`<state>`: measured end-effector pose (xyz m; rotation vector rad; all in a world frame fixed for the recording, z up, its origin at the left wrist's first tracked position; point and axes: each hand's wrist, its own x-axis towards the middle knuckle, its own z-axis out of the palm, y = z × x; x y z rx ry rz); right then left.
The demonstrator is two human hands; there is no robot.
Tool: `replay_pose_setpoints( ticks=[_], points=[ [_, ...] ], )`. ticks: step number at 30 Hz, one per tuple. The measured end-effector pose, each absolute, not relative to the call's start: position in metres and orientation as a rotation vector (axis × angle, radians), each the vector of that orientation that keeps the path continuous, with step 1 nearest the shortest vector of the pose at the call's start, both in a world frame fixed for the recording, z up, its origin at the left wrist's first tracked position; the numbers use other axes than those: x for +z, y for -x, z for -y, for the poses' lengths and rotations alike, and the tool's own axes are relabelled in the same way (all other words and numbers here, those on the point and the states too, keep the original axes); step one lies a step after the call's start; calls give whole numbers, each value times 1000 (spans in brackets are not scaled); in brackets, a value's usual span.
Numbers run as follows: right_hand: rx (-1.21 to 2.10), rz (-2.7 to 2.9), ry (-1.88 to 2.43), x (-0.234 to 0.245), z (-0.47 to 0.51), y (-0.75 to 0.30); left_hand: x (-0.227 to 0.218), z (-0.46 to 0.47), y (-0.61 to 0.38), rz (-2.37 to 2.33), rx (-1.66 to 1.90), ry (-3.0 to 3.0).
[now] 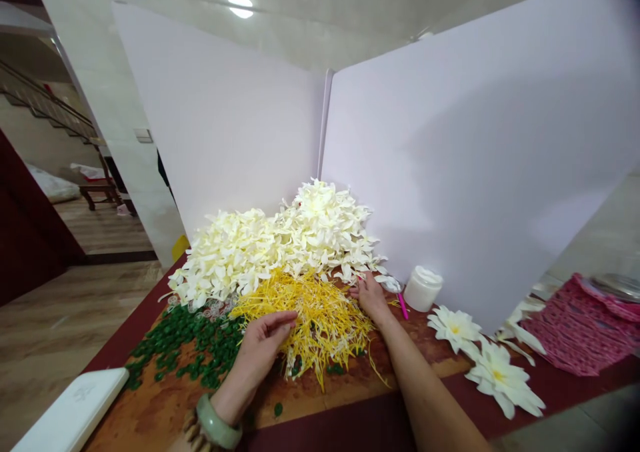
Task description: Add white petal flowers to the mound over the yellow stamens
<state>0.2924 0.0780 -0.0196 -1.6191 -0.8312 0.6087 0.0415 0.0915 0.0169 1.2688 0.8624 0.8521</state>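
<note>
My left hand (263, 342) rests at the near edge of a heap of thin yellow strands (313, 315), its fingers closed together and touching them. My right hand (371, 295) reaches to the far right edge of that heap, at the foot of a big pile of white petals (280, 242); its fingers are curled down and what they hold is hidden. A pink stick (403, 305) lies just right of it. Green bits (183, 342) are spread left of the yellow heap.
A white jar (423, 289) stands right of my right hand. Finished white flowers (487, 362) lie at the right beside a pink woven basket (580, 325). White boards (450, 145) wall off the back. A white flat box (75, 409) sits front left.
</note>
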Motion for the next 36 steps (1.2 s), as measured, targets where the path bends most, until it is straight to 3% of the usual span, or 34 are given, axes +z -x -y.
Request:
replay_pose_setpoints(
  ticks=[9,17,25,36],
  points=[
    [616,810,1408,-11,-75,-292,16,-93,-38,-837,817,-1103],
    [689,1126,1165,19,-52,-221,26,-89,-38,-746,779,-861],
    [482,1681,1280,27,-30,-181,27,-92,-36,-681,808,-811],
    [611,1637,1235,24,-32,-185,34,-97,-25,-705,931,-849]
  ],
)
